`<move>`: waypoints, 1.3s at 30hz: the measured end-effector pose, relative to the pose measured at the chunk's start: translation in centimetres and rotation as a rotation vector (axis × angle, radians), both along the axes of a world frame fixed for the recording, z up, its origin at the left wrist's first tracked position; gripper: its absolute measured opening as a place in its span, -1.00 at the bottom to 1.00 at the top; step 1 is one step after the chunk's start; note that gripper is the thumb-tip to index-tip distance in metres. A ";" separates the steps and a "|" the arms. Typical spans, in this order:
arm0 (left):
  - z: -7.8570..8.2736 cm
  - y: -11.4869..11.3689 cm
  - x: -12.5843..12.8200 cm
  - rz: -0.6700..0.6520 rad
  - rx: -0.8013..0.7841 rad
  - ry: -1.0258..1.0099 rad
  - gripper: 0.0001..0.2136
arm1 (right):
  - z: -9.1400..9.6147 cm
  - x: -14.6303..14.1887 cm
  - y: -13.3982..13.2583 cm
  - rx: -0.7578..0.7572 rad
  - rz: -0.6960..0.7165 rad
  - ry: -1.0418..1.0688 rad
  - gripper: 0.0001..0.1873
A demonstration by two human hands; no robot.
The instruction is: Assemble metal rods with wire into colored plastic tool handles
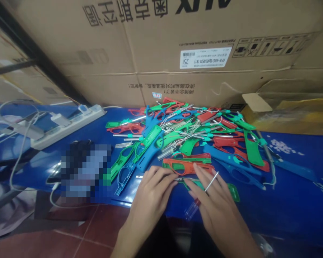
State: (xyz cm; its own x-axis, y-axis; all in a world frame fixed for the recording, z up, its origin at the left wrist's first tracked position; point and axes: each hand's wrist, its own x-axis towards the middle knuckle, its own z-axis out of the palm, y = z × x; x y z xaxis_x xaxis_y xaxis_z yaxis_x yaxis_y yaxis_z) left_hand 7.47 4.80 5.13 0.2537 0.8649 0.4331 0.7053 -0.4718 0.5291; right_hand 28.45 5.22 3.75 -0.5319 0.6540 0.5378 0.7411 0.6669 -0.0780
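Note:
Near the table's front edge, my left hand (pixel 156 186) is closed in a pinch on a green stick lighter (pixel 233 192). Its thin metal tube (pixel 139 176) pokes out to the left of those fingers. From the other side, the fingertips of my right hand (pixel 215 200) touch the same lighter. A screwdriver with a clear and red handle (pixel 192 210) is tucked between my right fingers, its shaft slanting up to the right. My hands cover most of the lighter's middle. Just beyond my fingertips lies an orange lighter shell (pixel 188 166).
A heap of red, green and blue lighter shells (pixel 183 134) with metal tubes and wires spreads behind my hands. Large cardboard boxes (pixel 156 43) stand at the back. On the left are a white power strip (pixel 70 127), cables and a blurred-out object (pixel 86 168). White bits (pixel 284 147) lie right.

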 end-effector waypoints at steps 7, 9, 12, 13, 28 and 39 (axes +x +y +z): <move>0.0 0.0 0.0 -0.011 -0.012 0.005 -0.81 | -0.1 -0.1 -0.1 -0.028 -0.001 -0.028 -0.50; 0.0 0.0 0.0 -0.007 -0.012 0.006 -0.81 | -0.1 0.0 -0.1 -0.029 0.008 -0.033 -0.48; 0.1 0.1 0.0 -0.008 -0.027 -0.009 -0.82 | -0.2 0.2 -0.1 -0.025 0.027 -0.036 -0.46; 0.1 0.2 0.0 -0.016 -0.039 -0.027 -0.83 | -0.2 0.3 -0.1 -0.027 0.029 -0.039 -0.45; 0.0 -0.1 0.2 -0.042 -0.125 -0.088 -0.78 | -0.5 0.4 -0.3 -0.044 0.033 -0.090 -0.35; -0.2 0.6 1.3 -0.025 -0.042 -0.032 -0.85 | -1.0 0.5 -0.4 -0.102 -0.025 0.048 -0.53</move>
State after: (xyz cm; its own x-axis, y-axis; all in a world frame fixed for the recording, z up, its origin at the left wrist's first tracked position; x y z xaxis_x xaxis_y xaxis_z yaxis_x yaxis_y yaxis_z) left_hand 8.81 5.36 4.95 0.2618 0.8762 0.4046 0.6760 -0.4656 0.5711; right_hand 28.98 4.84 2.72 -0.4903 0.7193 0.4922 0.7512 0.6351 -0.1799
